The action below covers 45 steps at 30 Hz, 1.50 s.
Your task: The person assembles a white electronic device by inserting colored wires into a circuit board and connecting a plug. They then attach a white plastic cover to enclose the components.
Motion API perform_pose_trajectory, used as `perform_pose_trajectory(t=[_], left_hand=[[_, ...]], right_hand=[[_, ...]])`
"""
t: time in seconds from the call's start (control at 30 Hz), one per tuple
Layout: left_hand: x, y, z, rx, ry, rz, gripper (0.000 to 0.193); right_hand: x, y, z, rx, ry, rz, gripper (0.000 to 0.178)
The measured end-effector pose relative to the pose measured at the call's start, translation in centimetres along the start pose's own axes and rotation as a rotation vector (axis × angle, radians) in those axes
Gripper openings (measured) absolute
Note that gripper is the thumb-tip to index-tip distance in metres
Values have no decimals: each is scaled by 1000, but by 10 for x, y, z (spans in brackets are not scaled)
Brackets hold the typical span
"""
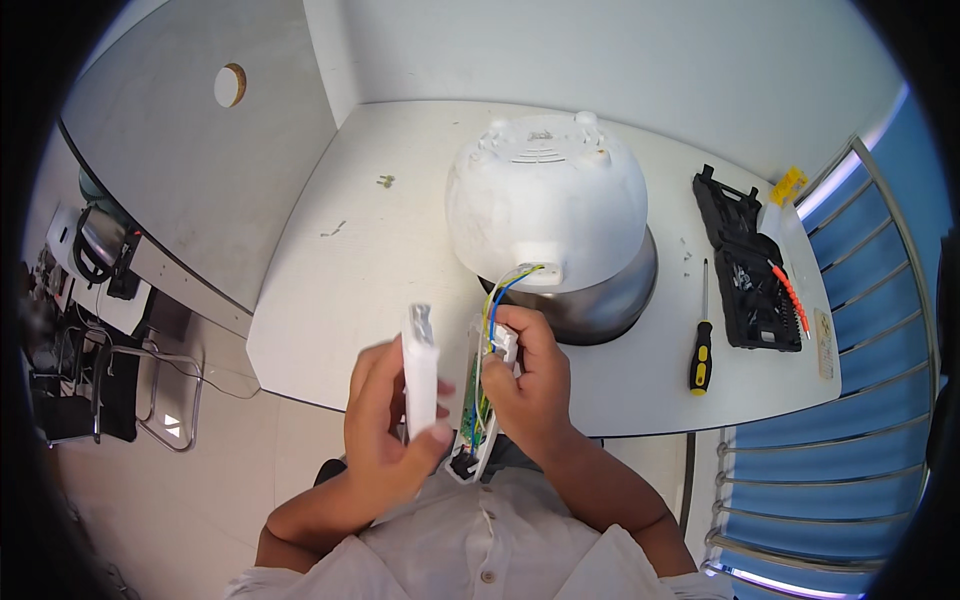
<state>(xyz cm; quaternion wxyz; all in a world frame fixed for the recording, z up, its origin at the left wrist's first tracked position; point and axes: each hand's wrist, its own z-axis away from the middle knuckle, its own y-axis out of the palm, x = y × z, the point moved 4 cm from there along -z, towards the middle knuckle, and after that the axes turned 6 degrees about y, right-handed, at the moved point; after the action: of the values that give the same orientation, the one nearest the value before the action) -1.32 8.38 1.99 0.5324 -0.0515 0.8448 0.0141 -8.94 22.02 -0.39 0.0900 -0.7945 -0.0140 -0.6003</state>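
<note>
In my left hand (385, 420) is a long white plastic cover (421, 375), held upright just left of the handle's other half. My right hand (530, 385) grips the open white handle housing (487, 455) near its top. A green circuit board (469, 415) shows inside that housing. Blue and yellow-green wires (496, 300) run from it up into a socket on a white rounded appliance body (545, 200). That body lies upside down, its feet and vent slots facing up, on a steel bowl (610, 305).
Right of the bowl lies a black and yellow screwdriver (702, 355), beside an open black tool case (757, 300) with a red flexible shaft (790, 297). Small screws (686, 258) and little parts (385, 181) are scattered on the white table (320, 290). A metal railing (850, 345) borders the right side.
</note>
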Motion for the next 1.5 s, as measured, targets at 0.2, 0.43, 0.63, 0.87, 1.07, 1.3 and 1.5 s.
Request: perform_pose_trajectory(t=[0.2, 0.43, 0.63, 0.87, 1.07, 1.3, 1.5], left_hand=[[-9, 10, -2, 160, -337, 624, 66], [2, 11, -1, 110, -393, 448, 70], [8, 7, -24, -62, -114, 106, 86], [44, 4, -23, -48, -181, 109, 74], [43, 6, -28, 46, -328, 276, 73], [40, 4, -27, 30, -309, 249, 75], [34, 5, -30, 82, -337, 267, 74]], right_hand=[[2, 3, 1, -16, -54, 51, 36], [0, -3, 1, -7, -11, -5, 34], [-5, 2, 2, -4, 13, -114, 32], [-7, 7, 2, 83, 79, -298, 32], [-8, 5, 3, 93, 108, -501, 32], [0, 1, 4, 85, -100, -325, 34], [3, -1, 0, 127, -182, -302, 31]])
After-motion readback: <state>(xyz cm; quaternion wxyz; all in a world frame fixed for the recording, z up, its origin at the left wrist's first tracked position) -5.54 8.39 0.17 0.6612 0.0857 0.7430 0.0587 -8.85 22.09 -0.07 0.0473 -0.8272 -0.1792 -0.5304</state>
